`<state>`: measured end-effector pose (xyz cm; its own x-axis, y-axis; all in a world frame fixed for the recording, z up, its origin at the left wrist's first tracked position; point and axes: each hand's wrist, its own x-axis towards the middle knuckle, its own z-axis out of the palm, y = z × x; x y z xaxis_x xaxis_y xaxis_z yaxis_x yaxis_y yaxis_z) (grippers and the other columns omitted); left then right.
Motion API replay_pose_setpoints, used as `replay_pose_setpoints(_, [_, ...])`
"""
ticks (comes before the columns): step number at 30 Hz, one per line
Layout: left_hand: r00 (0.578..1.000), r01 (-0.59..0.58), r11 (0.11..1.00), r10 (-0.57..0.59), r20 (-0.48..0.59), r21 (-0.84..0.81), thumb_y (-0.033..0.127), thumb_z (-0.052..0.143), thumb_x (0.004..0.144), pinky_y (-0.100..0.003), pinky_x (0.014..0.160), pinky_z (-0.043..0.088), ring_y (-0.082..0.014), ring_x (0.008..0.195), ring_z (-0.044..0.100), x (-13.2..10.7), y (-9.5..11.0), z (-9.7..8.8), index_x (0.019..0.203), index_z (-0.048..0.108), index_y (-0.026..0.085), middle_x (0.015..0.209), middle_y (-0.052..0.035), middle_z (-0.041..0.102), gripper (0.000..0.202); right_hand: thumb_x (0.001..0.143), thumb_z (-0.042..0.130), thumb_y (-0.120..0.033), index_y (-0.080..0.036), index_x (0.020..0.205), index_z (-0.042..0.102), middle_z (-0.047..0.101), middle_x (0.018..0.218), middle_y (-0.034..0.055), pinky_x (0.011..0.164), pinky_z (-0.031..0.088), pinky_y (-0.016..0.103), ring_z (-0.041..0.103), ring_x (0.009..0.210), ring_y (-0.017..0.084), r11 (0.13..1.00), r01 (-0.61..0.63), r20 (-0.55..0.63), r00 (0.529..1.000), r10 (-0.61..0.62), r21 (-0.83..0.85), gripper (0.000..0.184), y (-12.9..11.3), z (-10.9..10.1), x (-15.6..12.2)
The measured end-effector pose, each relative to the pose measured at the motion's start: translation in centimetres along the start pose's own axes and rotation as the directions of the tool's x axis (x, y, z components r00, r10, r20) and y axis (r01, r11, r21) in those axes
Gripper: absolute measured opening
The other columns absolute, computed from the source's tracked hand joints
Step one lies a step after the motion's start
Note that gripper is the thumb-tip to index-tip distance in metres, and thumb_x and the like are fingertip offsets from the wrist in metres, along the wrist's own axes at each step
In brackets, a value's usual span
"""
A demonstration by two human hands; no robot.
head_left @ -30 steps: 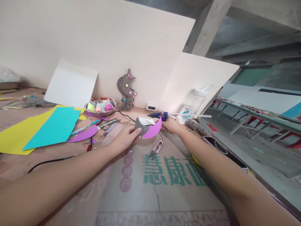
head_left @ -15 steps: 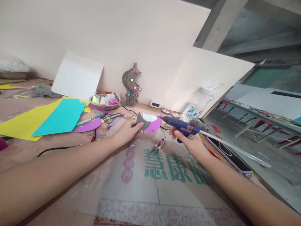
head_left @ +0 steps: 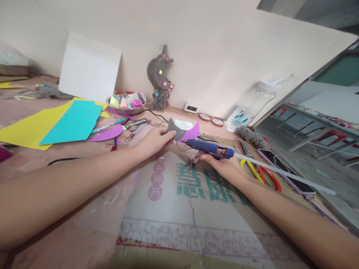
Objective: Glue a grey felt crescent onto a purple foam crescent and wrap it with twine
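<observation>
Left hand (head_left: 158, 142): thumb and fingers pinched on yarn-wrapped end (head_left: 177, 127) of purple crescent (head_left: 193, 132). Right hand (head_left: 224, 166): fingers curled around glue gun (head_left: 206, 147), nozzle (head_left: 183, 141) near crescent. Step seems gluing; next move calls for steady nozzle.

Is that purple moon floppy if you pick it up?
Probably not very floppy: the far tip of the purple moon isn't drooping. It's likely light, since the left hand seems to just pinch one end. The gray yarn around that end may feel less slippery than the bare purple.
</observation>
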<state>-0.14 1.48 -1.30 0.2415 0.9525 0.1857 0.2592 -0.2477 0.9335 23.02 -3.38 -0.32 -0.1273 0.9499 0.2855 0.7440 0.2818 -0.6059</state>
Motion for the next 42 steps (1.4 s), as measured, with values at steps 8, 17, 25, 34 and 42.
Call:
replay_pose_setpoints(8, [1.0,-0.015,1.0,0.015,0.012,-0.007,0.042,0.048,0.08,-0.022,0.052,0.033,-0.0092,0.051,0.045,0.1,-0.3,0.0,0.059,0.052,0.016,0.054,0.0024,0.05,0.034,0.072,0.063,-0.044,-0.025,0.078,0.067,0.072,0.082,0.0002,0.073,0.056,0.033,0.067,0.079,0.022,0.993,-0.024,0.049,0.999,0.018,0.117,0.02,-0.4,0.0,0.1])
replay_pose_setpoints(17, [1.0,-0.011,1.0,0.011,0.025,0.005,0.041,0.047,0.079,-0.022,0.05,0.031,-0.0094,0.051,0.043,0.1,-0.2,0.0,0.059,0.052,0.016,0.053,0.0025,0.048,0.033,0.069,0.067,-0.039,-0.023,0.074,0.065,0.072,0.076,0.0003,0.068,0.055,0.033,0.067,0.072,0.021,0.981,-0.049,0.055,0.998,0.039,0.186,0.016,-1.2,0.0,0.1])
replay_pose_setpoints(25, [1.0,-0.007,1.0,0.007,0.011,0.03,0.042,0.047,0.079,-0.022,0.051,0.032,-0.0095,0.051,0.044,-0.1,0.0,0.0,0.058,0.052,0.016,0.054,0.0018,0.05,0.034,0.075,0.062,-0.04,-0.02,0.076,0.065,0.072,0.078,0.0025,0.074,0.052,0.03,0.066,0.077,0.02,0.984,0.028,0.112,0.993,-0.048,0.174,0.02,-1.0,0.1,0.0])
replay_pose_setpoints(34, [1.0,-0.007,1.0,0.006,0.021,0.03,0.046,0.048,0.08,-0.022,0.048,0.032,-0.0091,0.049,0.043,-0.1,0.0,0.0,0.059,0.053,0.016,0.053,0.002,0.048,0.037,0.075,0.063,-0.038,-0.021,0.073,0.065,0.072,0.075,-0.0005,0.074,0.052,0.027,0.067,0.074,0.017,0.978,0.035,0.103,0.993,-0.057,0.204,0.017,-0.8,0.2,0.1])
replay_pose_setpoints(42, [1.0,-0.006,0.999,0.005,0.023,0.037,0.045,0.047,0.08,-0.022,0.047,0.032,-0.0086,0.048,0.042,-0.1,0.0,0.0,0.059,0.053,0.016,0.052,0.0024,0.048,0.037,0.074,0.063,-0.036,-0.021,0.075,0.066,0.072,0.077,-0.0004,0.074,0.053,0.029,0.068,0.076,0.019,0.98,0.019,0.097,0.995,-0.038,0.198,0.015,-0.8,0.3,0.1])
